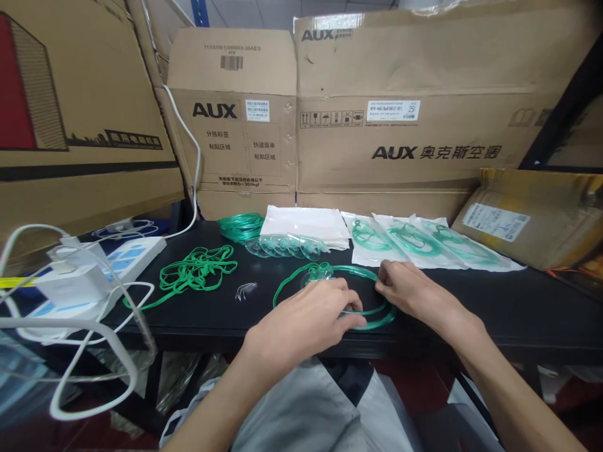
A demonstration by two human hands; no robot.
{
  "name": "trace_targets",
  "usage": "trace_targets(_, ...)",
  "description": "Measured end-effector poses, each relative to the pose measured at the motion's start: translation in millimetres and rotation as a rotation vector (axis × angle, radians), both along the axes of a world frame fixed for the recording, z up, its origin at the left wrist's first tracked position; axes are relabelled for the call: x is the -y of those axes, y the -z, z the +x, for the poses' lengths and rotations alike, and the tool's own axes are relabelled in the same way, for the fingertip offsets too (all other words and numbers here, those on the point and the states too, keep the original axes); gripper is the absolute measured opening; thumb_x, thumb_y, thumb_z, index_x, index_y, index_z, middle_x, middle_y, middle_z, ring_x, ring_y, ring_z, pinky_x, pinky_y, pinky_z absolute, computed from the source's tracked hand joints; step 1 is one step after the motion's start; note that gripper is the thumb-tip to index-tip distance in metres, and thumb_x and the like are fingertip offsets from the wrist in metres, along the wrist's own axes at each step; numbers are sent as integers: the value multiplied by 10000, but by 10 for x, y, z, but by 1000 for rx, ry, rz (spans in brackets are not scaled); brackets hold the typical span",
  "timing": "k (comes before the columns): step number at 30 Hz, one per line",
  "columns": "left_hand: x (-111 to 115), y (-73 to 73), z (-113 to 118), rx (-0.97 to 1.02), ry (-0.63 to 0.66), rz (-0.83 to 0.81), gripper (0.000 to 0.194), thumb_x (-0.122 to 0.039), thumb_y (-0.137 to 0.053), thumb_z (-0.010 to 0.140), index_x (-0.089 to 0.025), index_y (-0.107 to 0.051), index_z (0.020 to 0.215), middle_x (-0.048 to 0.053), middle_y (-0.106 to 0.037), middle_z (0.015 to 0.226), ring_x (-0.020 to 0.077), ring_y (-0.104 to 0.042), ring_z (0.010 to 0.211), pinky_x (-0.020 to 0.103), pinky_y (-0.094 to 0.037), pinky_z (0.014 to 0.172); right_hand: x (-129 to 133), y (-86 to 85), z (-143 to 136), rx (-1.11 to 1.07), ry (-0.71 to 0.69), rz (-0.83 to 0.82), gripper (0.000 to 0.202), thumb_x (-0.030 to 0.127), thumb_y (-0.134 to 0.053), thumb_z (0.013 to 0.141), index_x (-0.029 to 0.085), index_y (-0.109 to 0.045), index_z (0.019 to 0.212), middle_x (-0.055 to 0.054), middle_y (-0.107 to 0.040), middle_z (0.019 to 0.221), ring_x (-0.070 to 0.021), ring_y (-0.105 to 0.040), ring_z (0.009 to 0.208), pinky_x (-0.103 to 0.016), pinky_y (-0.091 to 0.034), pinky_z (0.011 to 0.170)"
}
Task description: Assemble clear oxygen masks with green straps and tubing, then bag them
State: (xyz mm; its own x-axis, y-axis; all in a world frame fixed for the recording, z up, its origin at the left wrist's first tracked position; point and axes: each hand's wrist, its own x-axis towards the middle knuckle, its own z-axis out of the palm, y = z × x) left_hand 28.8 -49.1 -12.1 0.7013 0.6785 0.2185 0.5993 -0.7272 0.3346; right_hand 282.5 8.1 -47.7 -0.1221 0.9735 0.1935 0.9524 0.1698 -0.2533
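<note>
A coil of green tubing (380, 321) lies on the black table near its front edge, with a clear mask (316, 274) and a green strap (282, 287) at its left side. Over the coil's left part reaches my left hand (313, 314), its fingers bent around the tubing near the mask. My right hand (414, 292) pinches the coil's right side between thumb and fingers. Part of the mask and tubing is hidden behind my left hand.
Left are tangled green straps (198, 273), small wires (245, 290) and a white power strip (136, 257) with cables. Behind stand tubing coils (241, 226), several masks (287, 245), white pouches (306, 223) and filled pouches (409, 242). Cardboard boxes (377, 75) wall the back.
</note>
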Motion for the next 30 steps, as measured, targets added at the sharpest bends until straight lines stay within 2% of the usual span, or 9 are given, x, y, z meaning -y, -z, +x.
trace_targets(3,5,4,3,-21,-1,-27,248,-423,-643,956,-277,-686,1152,25,-642,1179,245,-609,1098,327,-450,891,32,-14,-52,-10,0,20,128,325,-563,872,240,-496,804,-69,-593,832,-250,-564,794,-350,-377,680)
trace_targets(8,-5,17,54,3,-8,-51,157,-396,-657,951,-266,-689,1033,6,-650,1119,227,-615,1035,321,-452,853,83,-73,-101,-64,-54,19,132,367,-560,899,238,-535,887,-66,-618,844,-239,-589,789,-338,-402,698)
trace_targets(12,-17,3,77,64,-20,-108,190,-439,-679,928,-268,-697,1009,-10,-664,1113,214,-617,1025,310,-459,837,89,-177,-74,-111,-107,-3,250,342,-626,852,219,-617,1070,-47,-641,820,-213,-590,730,-311,-420,657)
trace_targets(15,-50,-10,71,167,-42,-117,281,-531,-662,914,-275,-713,1017,-8,-675,1070,203,-626,1005,298,-458,809,136,-316,-35,-189,-127,3,339,311,-576,881,209,-618,1201,-29,-655,755,-206,-603,668,-309,-435,615)
trace_targets(17,-83,-21,57,229,-73,-87,309,-551,-622,933,-265,-721,990,-1,-685,1037,198,-630,977,301,-452,821,197,-429,-13,-272,-116,73,336,336,-554,913,209,-625,1216,-23,-665,716,-211,-626,634,-327,-454,615)
trace_targets(21,-140,-43,18,259,-162,-40,315,-526,-562,973,-250,-711,944,5,-708,989,205,-638,911,310,-435,767,352,-618,-29,-374,-64,363,295,393,-582,944,249,-671,1186,-20,-677,719,-214,-638,614,-357,-471,630)
trace_targets(25,-174,-49,-4,262,-277,27,323,-513,-549,982,-237,-691,891,8,-714,951,219,-646,875,317,-426,734,497,-704,-134,-381,-91,605,236,336,-577,980,264,-696,1170,-53,-707,901,-231,-667,784,-388,-487,761)
trace_targets(28,-185,-55,8,376,-307,107,292,-500,-576,975,-245,-671,1079,8,-697,1101,187,-650,865,318,-456,796,590,-739,-222,-324,-181,682,226,276,-560,995,270,-689,1180,-66,-702,1024,-255,-663,932,-397,-474,833)
trace_targets(30,-179,-69,25,447,-298,154,382,-498,-608,961,-269,-609,1267,9,-659,1220,165,-646,861,312,-476,828,649,-766,-269,-308,-245,691,227,262,-551,1000,288,-682,1184,-56,-695,1044,-260,-658,955,-395,-472,827)
